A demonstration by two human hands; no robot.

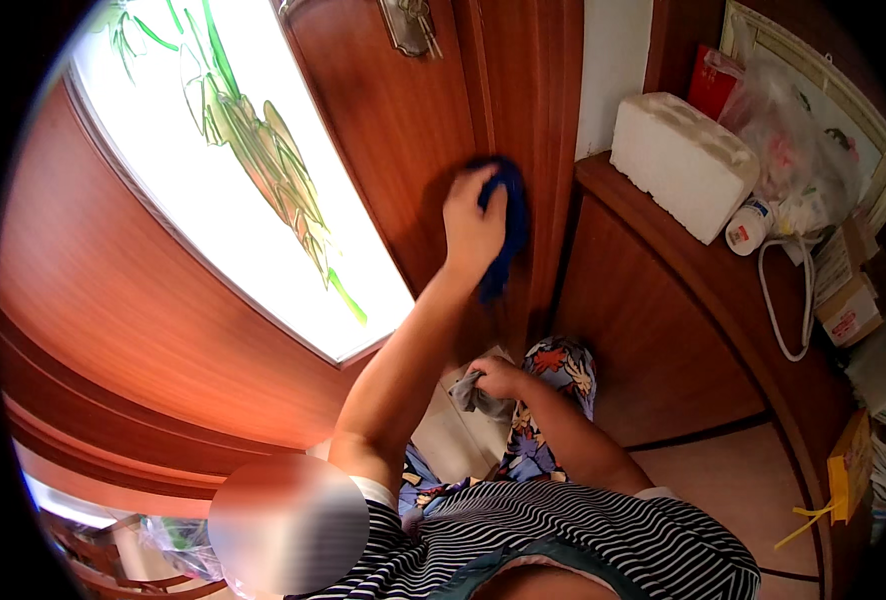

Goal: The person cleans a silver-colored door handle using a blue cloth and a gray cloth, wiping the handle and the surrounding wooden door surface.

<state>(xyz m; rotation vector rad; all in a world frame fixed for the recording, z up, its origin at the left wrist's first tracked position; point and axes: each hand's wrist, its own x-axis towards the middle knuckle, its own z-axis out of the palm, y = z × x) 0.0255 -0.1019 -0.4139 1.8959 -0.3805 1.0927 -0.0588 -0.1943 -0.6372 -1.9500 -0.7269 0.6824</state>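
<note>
My left hand [476,221] presses a dark blue cloth [516,210] against the brown wooden door [413,142], between its glass panel and the moulding on the right. Part of the cloth hangs below my fingers. Lower down, close to my knee, my right hand [497,377] grips a crumpled grey cloth [479,397]. The bright glass panel [263,172], with a green and amber plant design, lies to the left of my left forearm. Near the top of the door is a metal lock plate [407,26] with keys hanging from it.
Along the right runs a curved wooden cabinet [668,330]. On its top are a white foam block [683,154], a white bottle [749,225], a plastic bag [795,150], small cardboard boxes [852,315], a looped white cord [765,300] and a yellow paper bag [849,469]. A picture frame [882,161] leans behind.
</note>
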